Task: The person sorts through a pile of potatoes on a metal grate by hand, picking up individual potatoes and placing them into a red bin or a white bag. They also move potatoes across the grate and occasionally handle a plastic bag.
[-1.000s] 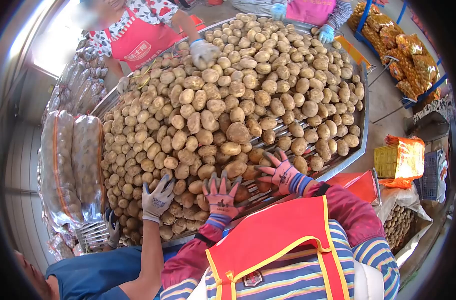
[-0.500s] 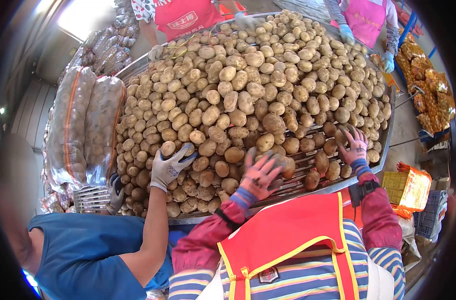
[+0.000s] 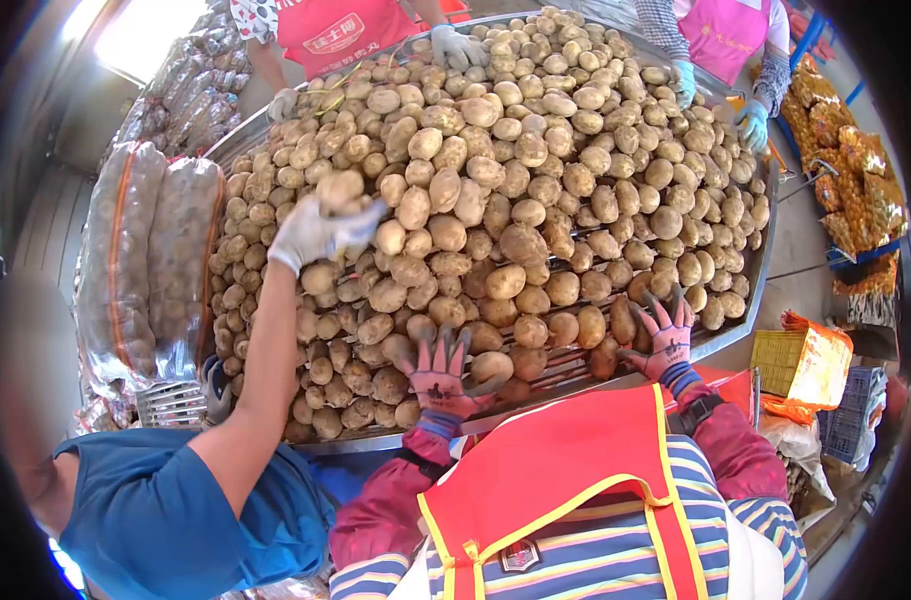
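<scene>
A big heap of potatoes [image 3: 536,170] covers a metal-rimmed sorting table [image 3: 361,443] with a slatted top. My left hand [image 3: 441,378], in a pink glove with grey fingertips, lies on potatoes at the near edge, fingers spread. Beside the potato [image 3: 492,368] to its right, some slats [image 3: 561,372] show through. On the right, my right hand [image 3: 668,338] wears a matching glove; its fingers are apart, and its thumb and fingertips touch a potato [image 3: 623,320]. Neither palm is visible.
At left, a co-worker's white-gloved hand [image 3: 321,232] carries a blurred potato [image 3: 341,190]. Two more people in aprons stand across the table, gloved hands at its far edge. Filled bags [image 3: 121,265] stand left; a yellow crate [image 3: 784,362] and blue crate [image 3: 852,415] are right.
My left hand has moved left, and my right hand has come nearer and left. Potatoes cover more of the near slats. The co-worker's white-gloved hand has moved farther across the heap with a potato.
</scene>
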Demonstrator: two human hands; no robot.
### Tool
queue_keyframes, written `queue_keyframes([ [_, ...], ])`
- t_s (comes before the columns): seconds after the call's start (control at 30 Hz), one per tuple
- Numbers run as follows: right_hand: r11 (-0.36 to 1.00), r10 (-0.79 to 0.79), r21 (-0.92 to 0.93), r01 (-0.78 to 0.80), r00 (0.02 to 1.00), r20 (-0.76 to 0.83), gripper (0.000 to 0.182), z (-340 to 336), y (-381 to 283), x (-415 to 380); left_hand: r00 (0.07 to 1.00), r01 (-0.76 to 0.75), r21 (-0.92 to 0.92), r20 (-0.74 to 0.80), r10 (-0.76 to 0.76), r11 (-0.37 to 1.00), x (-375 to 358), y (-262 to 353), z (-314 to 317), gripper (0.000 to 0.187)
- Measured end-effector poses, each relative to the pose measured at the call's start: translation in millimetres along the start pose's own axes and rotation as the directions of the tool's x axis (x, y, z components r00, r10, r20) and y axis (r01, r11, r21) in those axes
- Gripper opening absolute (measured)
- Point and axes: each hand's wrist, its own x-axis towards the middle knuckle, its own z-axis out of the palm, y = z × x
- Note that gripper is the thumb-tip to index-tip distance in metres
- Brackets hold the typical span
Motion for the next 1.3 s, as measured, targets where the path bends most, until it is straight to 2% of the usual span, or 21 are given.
queue_keyframes([
  [0.03,1.0,0.003,0.008,-0.003,1.0,-0.007,0.087,1,-1,1,1.0,0.008,0.004,-0.001,-0.008,1.0,6,-1,8,0.106],
  [0.1,0.999,0.022,0.039,-0.022,1.0,-0.003,0.084,-5,-2,1,0.983,-0.123,-0.136,-0.151,0.102,0.983,20,0,20,0.101],
  [0.17,1.0,-0.001,0.01,0.002,0.997,-0.083,0.082,-2,-2,9,0.974,-0.09,-0.106,-0.216,0.065,0.99,52,21,15,0.093],
  [0.23,0.999,-0.036,0.0,0.036,0.989,-0.143,0.079,-2,-3,10,0.94,-0.301,-0.22,-0.232,0.25,0.928,78,25,22,0.086],
  [0.37,1.0,-0.018,-0.009,0.017,0.988,-0.152,0.074,-3,-6,9,0.996,-0.078,-0.124,0.022,0.081,0.989,100,63,14,0.092],
  [0.47,0.999,-0.033,-0.027,0.028,0.986,-0.164,0.076,8,3,6,0.989,-0.145,-0.216,0.0,0.149,0.966,70,68,13,0.091],
  [0.53,1.0,-0.01,-0.027,0.006,0.989,-0.149,0.077,4,0,7,0.964,-0.263,-0.223,-0.104,0.245,0.939,35,55,6,0.093],
  [0.6,1.0,-0.014,-0.024,0.011,0.989,-0.149,0.077,3,-1,8,0.992,-0.116,-0.116,-0.066,0.109,0.986,7,41,-21,0.095],
  [0.67,1.0,-0.01,-0.018,0.007,0.988,-0.155,0.077,3,-1,8,0.983,0.184,-0.002,0.014,-0.184,0.983,-30,21,-22,0.096],
  [0.7,1.0,-0.017,-0.019,0.014,0.987,-0.161,0.077,3,-1,8,0.983,0.185,0.0,0.014,-0.185,0.983,-43,12,-19,0.096],
  [0.77,1.0,-0.028,-0.014,0.026,0.986,-0.162,0.077,4,-1,8,0.896,0.427,0.232,0.021,-0.443,0.874,-62,-3,-13,0.096],
  [0.8,1.0,-0.012,-0.01,0.01,0.988,-0.154,0.077,5,0,7,0.893,0.432,0.235,0.021,-0.449,0.871,-64,-4,-7,0.096],
  [0.87,1.0,-0.002,-0.015,0.0,0.988,-0.152,0.077,4,-1,8,0.937,0.346,0.042,0.037,-0.347,0.937,-61,-1,8,0.096],
  [0.9,1.0,-0.007,-0.015,0.005,0.988,-0.153,0.077,5,0,8,0.936,0.35,0.042,0.034,-0.351,0.936,-56,6,22,0.096],
  [0.97,1.0,0.004,-0.008,-0.005,0.988,-0.155,0.076,9,3,6,0.995,-0.099,-0.217,-0.033,0.094,0.971,-40,19,47,0.097],
  [1.0,1.0,0.005,0.013,-0.003,0.989,-0.15,0.076,7,1,7,0.992,-0.124,-0.225,-0.038,0.119,0.966,-23,24,38,0.097],
  [1.03,1.0,0.012,0.027,-0.008,0.989,-0.148,0.076,4,-1,7,0.963,-0.13,-0.131,0.219,0.157,0.983,0,38,19,0.096],
  [1.07,1.0,0.012,0.021,-0.009,0.988,-0.157,0.075,8,1,8,0.874,-0.168,-0.035,0.458,0.165,0.985,18,48,10,0.095],
  [1.1,1.0,0.014,0.008,-0.013,0.99,-0.139,0.075,6,1,8,0.879,-0.251,0.05,0.431,0.206,0.967,25,43,26,0.092],
  [1.2,0.999,0.022,0.035,-0.017,0.99,-0.137,0.074,3,-2,8,0.828,-0.387,0.073,0.465,0.312,0.919,49,55,18,0.091],
  [1.3,0.998,-0.017,0.058,0.029,0.983,-0.185,0.074,-1,1,7,0.792,-0.435,-0.028,0.464,0.397,0.9,66,64,17,0.093],
])
